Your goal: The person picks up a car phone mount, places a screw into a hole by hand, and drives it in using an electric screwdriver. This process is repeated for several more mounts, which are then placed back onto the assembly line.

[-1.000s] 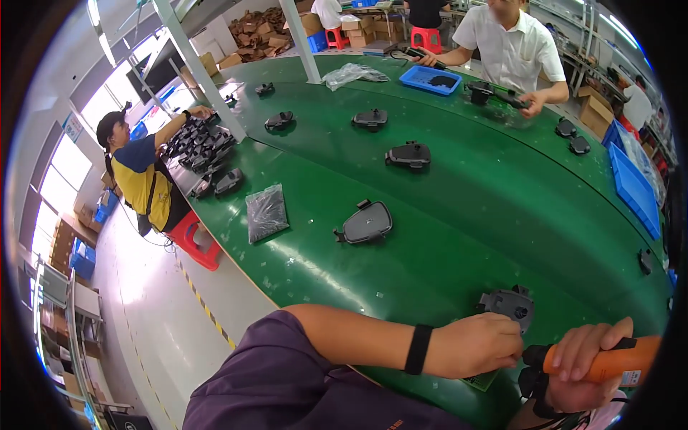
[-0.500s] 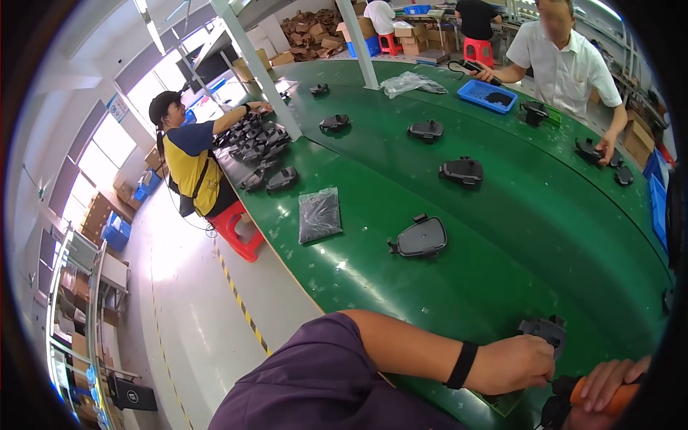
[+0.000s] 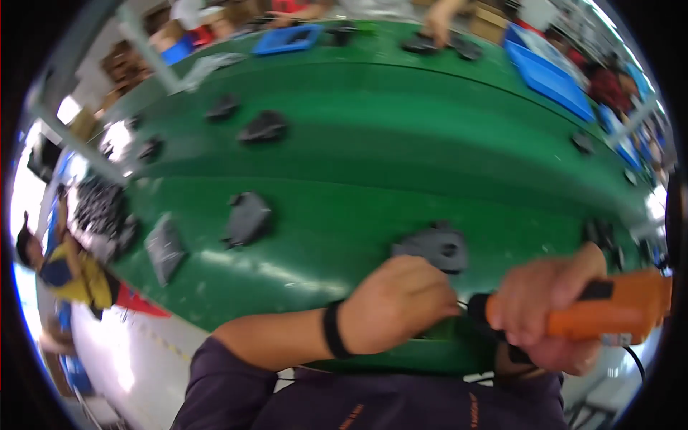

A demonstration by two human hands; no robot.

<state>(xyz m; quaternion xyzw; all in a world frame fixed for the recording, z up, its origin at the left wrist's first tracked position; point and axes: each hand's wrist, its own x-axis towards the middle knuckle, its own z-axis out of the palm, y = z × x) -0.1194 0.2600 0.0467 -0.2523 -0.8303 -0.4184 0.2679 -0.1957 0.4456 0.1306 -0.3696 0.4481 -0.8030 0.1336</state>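
My right hand [image 3: 545, 301] is wrapped round an orange electric screwdriver [image 3: 609, 312], its black nose pointing left. My left hand [image 3: 398, 308], with a black band at the wrist, is closed in a pinch right at the tip of the bit. Whatever is between those fingers is too small and blurred to make out. Just beyond my left hand, a dark grey plastic housing [image 3: 448, 247] with a round hole lies on the green table [image 3: 344, 215]. A green block [image 3: 441, 330] shows partly under the same hand.
Another housing [image 3: 247, 217] and a clear bag of small dark parts [image 3: 165, 249] lie to the left. A pile of housings [image 3: 100, 215] is beside a person in yellow [image 3: 79, 276]. Across the table are blue trays [image 3: 545, 75] and another person's hand [image 3: 441, 21] on a dark part.
The view has swung to the right, blurring the picture. My hands now show nearer the middle, with the screwdriver tip brought to the left hand's fingers.
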